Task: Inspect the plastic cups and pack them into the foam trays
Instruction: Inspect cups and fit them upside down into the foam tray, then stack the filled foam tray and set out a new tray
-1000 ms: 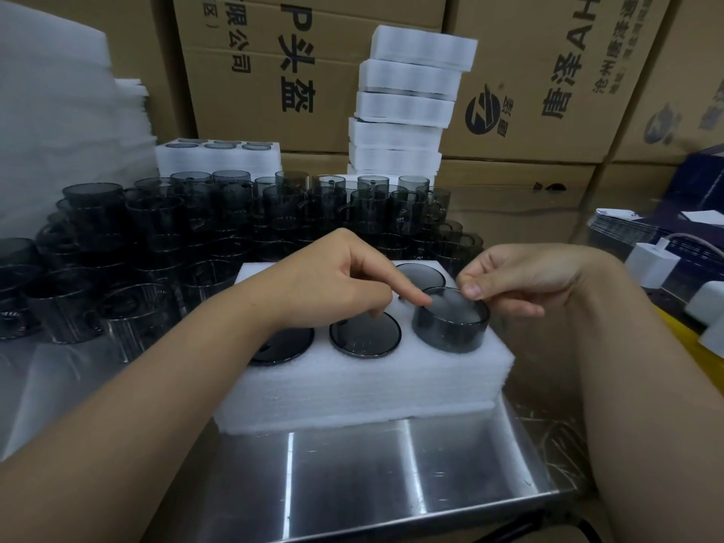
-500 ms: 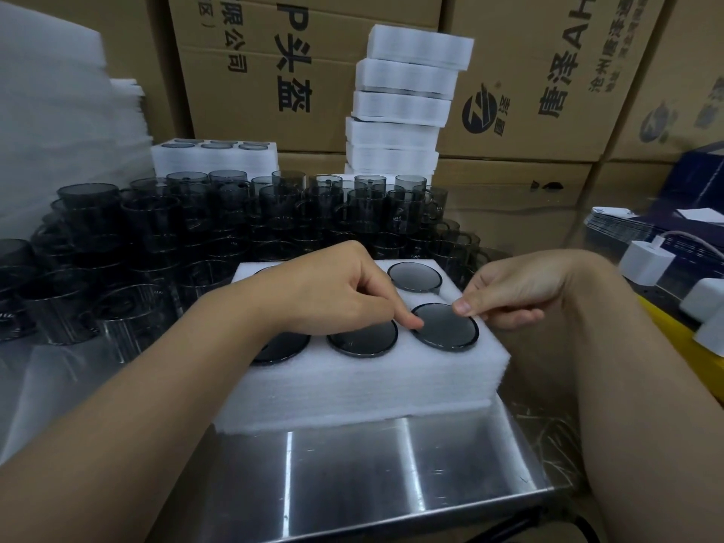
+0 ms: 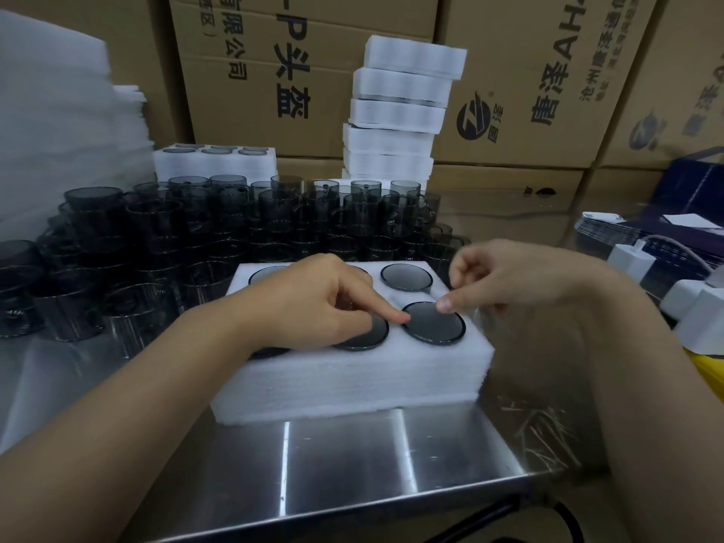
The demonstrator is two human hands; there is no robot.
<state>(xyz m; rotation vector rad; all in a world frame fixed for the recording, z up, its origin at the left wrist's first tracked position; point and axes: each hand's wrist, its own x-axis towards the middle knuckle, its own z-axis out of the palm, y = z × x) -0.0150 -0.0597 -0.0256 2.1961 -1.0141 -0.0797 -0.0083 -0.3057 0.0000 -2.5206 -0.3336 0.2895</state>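
Observation:
A white foam tray point(image 3: 352, 382) lies on the steel table in front of me. Several dark smoky plastic cups sit upside down in its holes, flush with the foam. The front-right cup point(image 3: 433, 325) shows its round base. My left hand point(image 3: 313, 303) lies over the tray's middle, hiding part of the cups there, and its straight index finger touches that cup's left rim. From the right, my right hand point(image 3: 509, 280) touches the cup's far rim with one fingertip, its other fingers loosely curled. Neither hand holds anything.
Many loose dark cups point(image 3: 235, 229) are stacked behind and left of the tray. A filled foam tray point(image 3: 215, 162) and a stack of foam trays point(image 3: 403, 111) stand at the back, before cardboard boxes. White chargers point(image 3: 634, 264) lie at the right. The table edge point(image 3: 352, 503) is near.
The front-right cup stood proud of the foam a second ago and has been pressed down flush. Both hands have eased their pinch to fingertip touches on its rim.

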